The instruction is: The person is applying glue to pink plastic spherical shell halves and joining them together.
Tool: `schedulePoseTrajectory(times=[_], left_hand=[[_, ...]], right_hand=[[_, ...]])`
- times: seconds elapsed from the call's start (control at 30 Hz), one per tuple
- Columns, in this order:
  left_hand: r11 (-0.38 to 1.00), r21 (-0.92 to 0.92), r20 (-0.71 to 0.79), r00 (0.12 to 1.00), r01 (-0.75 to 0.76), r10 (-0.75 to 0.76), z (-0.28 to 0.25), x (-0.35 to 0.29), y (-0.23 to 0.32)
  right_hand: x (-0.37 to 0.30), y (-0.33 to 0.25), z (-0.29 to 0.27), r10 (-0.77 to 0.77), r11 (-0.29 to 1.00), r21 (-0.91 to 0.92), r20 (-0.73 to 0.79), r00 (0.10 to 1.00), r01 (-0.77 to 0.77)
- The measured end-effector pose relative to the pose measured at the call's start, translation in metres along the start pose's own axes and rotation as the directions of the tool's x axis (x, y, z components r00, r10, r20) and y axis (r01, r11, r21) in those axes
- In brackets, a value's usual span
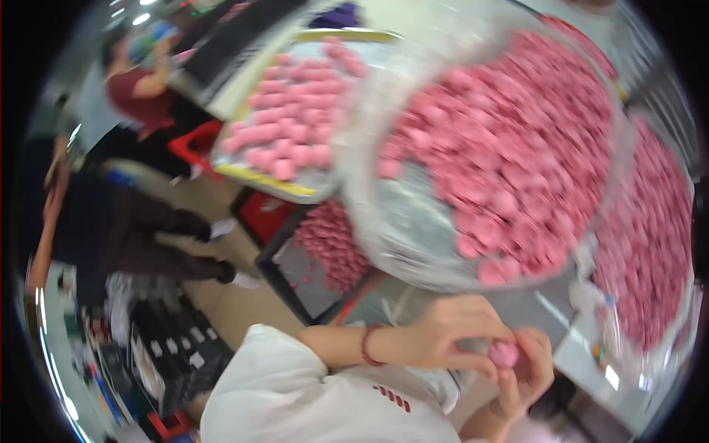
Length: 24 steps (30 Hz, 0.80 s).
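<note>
Between the fingertips of both hands is a small round pink piece (504,354), held in front of my white shirt. My left hand (454,332), with a dark red bracelet at its wrist, is curled and pinches the piece from the left. From the other side, my right hand (532,369) closes its thumb and fingers on it. Just beyond the hands, a wide basin lined with clear plastic (362,221) holds a heap of pink cup-shaped pieces (509,148). Motion blur hides fine detail of the held piece.
A tray with yellow edges (269,179) bears rows of pink rounded pieces at the far left. Another plastic-lined heap of pink pieces (650,236) lies at the right. Below the table stands a dark crate (306,288) with pink pieces. Two people are at the left.
</note>
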State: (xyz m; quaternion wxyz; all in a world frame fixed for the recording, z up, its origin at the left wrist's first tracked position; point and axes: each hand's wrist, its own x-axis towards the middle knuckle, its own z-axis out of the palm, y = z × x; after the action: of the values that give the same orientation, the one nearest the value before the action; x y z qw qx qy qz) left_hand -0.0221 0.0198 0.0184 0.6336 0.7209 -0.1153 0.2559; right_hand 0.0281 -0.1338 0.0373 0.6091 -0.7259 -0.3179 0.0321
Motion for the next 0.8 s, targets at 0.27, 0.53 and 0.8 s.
schedulePoseTrajectory(times=[0.27,0.53,0.8], left_hand=[[0.984,-0.146,0.014,0.995,0.104,-0.104,0.007,-0.002,-0.012],[0.998,-0.056,0.128,0.991,-0.036,0.043,0.012,0.002,-0.017],[1.000,-0.024,0.198,0.980,-0.009,0.013,0.005,0.009,-0.015]], right_hand=[[-0.006,0.015,0.002,0.015,0.954,0.300,-0.016,1.000,-0.010],[-0.012,0.021,-0.001,0.037,0.906,0.423,-0.034,0.999,-0.019],[-0.006,0.022,0.003,-0.113,0.951,0.289,-0.015,0.993,0.112]])
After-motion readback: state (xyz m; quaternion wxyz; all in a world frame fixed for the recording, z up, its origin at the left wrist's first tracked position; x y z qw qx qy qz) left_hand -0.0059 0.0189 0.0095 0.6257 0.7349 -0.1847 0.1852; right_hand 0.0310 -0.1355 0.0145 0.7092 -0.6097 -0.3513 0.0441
